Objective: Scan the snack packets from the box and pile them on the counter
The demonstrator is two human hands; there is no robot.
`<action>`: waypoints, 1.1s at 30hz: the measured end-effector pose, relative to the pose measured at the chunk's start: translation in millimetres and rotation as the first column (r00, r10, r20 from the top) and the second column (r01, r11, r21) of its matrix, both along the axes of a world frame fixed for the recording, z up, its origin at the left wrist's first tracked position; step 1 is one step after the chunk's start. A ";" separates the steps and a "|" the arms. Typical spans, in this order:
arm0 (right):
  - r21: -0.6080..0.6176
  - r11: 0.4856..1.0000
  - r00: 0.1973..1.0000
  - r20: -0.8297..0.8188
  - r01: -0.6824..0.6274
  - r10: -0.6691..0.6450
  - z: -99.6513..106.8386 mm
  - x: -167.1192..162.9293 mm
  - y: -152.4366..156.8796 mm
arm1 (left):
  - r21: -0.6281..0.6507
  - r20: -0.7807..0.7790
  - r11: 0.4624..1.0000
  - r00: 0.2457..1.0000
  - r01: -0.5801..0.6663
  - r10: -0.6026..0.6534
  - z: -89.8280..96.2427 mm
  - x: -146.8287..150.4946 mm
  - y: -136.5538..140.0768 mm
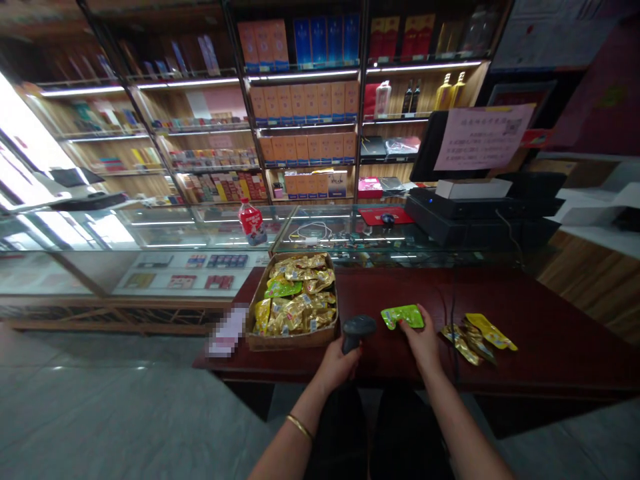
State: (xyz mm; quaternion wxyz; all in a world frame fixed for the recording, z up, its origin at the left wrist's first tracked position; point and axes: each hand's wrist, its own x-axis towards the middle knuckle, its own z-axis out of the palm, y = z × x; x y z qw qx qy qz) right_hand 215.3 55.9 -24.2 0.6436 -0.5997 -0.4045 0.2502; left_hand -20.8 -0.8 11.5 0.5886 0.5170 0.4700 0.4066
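My left hand is closed around the handle of a dark barcode scanner, whose head is raised above the table. To its right, my right hand grips a green snack packet by its right end, over the dark red table. Left of the scanner stands an open cardboard box filled with gold packets, with a green packet and a yellow one among them. On the table to the right of my right hand lie a yellow packet and gold packets.
A glass display counter runs behind the table, carrying a red-labelled bottle, a white cable and a mouse. A monitor stands back right. A black cord crosses the table. Shelves of boxes line the wall.
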 end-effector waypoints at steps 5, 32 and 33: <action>0.059 0.984 0.979 -0.102 -0.169 0.174 45.0 -36.1 28.3 | 0.010 0.013 0.999 0.999 -0.041 0.041 -6.2 2.1 3.3; -0.395 0.831 0.636 0.769 0.392 0.065 49.1 29.8 17.5 | 0.012 -0.009 0.999 0.999 -0.031 0.031 -0.7 0.8 8.4; -0.410 0.802 0.617 0.784 0.435 0.065 45.9 37.3 15.7 | 0.012 -0.008 0.999 0.999 -0.035 0.035 0.7 0.9 7.5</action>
